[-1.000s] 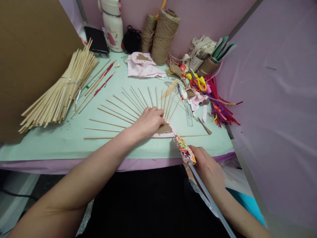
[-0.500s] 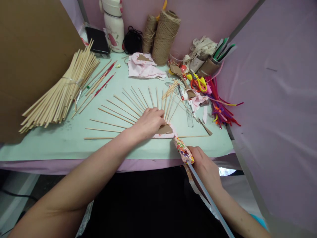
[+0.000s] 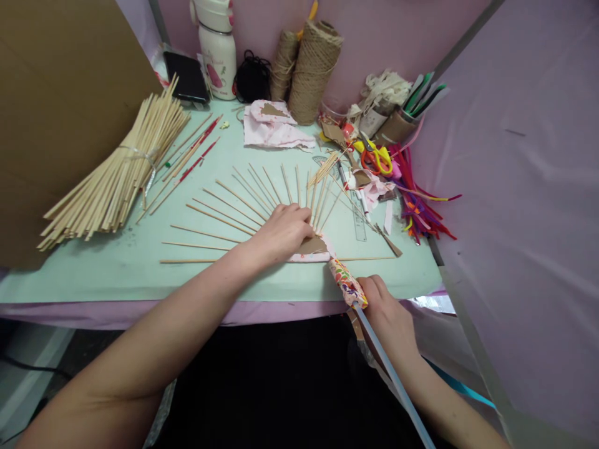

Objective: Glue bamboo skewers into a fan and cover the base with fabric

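Observation:
Thin wooden sticks (image 3: 224, 206) lie fanned out on the pale green table top (image 3: 116, 268), meeting at a brown cardboard piece (image 3: 312, 246) on pink fabric. My left hand (image 3: 281, 232) lies on the fan's hub with fingers curled down onto the sticks, pressing them. My right hand (image 3: 388, 315) is closed round a glue gun with a flowered body (image 3: 347, 284); its tip points at the edge of the cardboard piece, and a clear glue stick (image 3: 390, 374) juts out behind.
A tied bundle of sticks (image 3: 112, 174) lies at the left by a cardboard sheet (image 3: 60, 93). Twine spools (image 3: 313, 68), a bottle (image 3: 218, 50), a phone (image 3: 187, 75), scissors (image 3: 374, 156), pipe cleaners (image 3: 416, 199) and a ruler (image 3: 358, 218) crowd the back and right.
The glue gun tip has crept slightly up and left toward the cardboard piece. My left hand has stayed on the fan's hub.

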Available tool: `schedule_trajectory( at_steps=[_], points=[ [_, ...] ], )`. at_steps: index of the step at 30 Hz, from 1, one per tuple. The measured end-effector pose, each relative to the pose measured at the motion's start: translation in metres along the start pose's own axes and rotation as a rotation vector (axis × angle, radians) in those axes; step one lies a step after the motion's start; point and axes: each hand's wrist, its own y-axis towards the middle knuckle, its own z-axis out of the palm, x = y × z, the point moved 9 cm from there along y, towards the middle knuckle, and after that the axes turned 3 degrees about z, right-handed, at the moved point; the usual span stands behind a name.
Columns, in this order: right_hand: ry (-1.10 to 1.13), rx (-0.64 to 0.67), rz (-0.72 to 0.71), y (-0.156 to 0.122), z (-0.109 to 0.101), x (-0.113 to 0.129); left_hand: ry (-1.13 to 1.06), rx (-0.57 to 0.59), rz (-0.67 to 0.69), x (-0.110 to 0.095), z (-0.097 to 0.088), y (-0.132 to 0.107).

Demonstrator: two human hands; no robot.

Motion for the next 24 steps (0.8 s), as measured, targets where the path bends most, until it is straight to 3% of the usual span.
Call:
schedule_trajectory(
  at_steps=[24],
  points=[
    [0.007, 0.021, 0.017, 0.0016, 0.0025, -0.0045, -0.010, 0.031, -0.023, 0.0003, 0.0002, -0.0004]
  ],
)
